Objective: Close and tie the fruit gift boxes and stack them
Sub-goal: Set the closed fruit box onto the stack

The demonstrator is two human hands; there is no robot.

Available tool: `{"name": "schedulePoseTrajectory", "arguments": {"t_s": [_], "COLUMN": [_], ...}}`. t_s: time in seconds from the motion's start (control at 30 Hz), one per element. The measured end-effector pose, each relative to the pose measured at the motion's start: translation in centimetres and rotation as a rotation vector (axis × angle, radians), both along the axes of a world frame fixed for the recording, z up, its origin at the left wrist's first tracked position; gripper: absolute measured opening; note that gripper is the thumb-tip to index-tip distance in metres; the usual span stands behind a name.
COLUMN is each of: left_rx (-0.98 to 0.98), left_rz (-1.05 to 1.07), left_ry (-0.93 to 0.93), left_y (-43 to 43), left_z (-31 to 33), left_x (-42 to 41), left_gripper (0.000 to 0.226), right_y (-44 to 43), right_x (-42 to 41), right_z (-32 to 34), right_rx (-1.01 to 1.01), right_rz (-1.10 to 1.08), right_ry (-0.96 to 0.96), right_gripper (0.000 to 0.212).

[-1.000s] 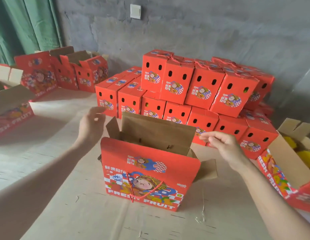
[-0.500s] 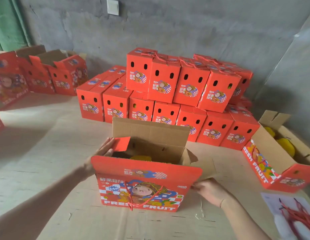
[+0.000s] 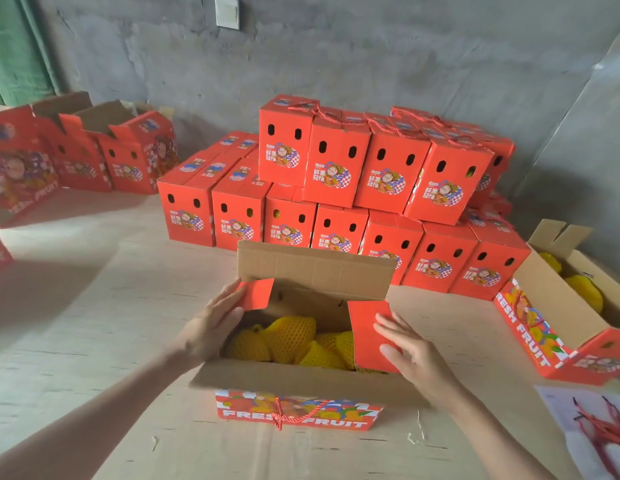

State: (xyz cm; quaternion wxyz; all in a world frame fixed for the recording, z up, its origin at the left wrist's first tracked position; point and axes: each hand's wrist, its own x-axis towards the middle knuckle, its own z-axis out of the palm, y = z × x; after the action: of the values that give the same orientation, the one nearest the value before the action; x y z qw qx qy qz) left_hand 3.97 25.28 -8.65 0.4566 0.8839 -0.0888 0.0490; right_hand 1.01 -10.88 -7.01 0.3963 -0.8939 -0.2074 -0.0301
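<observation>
Open red fruit box (image 3: 294, 410), netted fruit (image 3: 288, 337)

A rough grey concrete wall (image 3: 371, 64) spans the far side, with a white switch plate (image 3: 227, 12) high on it. A green curtain (image 3: 14, 46) hangs far left. Pale boards (image 3: 76, 306) cover the floor, and a white sheet (image 3: 558, 407) lies near right.

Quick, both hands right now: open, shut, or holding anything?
Left hand: open, straight fingers pressing the left side flap.
Right hand: open, fingers flat on the right side flap.
</observation>
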Motion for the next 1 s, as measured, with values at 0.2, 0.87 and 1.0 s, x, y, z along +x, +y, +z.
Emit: {"name": "schedulePoseTrajectory", "arguments": {"t_s": [0.2, 0.87, 1.0], "left_rx": [-0.012, -0.527, -0.421], "left_rz": [-0.085, 0.353, 0.302], "left_ry": [-0.011, 0.225, 0.041], "left_y": [0.5, -2.8, -2.4], "left_z": [-0.4, 1.2, 0.7], "left_x": [-0.6, -1.7, -1.4], "left_gripper": [0.045, 0.051, 0.02], "right_y": [-2.2, 3.1, 4.9], "right_x": [-0.7, -0.6, -0.3], "right_z": [0.9, -0.1, -0.8], "right_rx": [-0.116, 0.305, 0.188], "right_rz": [0.062, -0.359, -0.514], "right_ry": [0.163, -0.007, -0.18], "right_gripper": [0.056, 0.054, 0.031]}}
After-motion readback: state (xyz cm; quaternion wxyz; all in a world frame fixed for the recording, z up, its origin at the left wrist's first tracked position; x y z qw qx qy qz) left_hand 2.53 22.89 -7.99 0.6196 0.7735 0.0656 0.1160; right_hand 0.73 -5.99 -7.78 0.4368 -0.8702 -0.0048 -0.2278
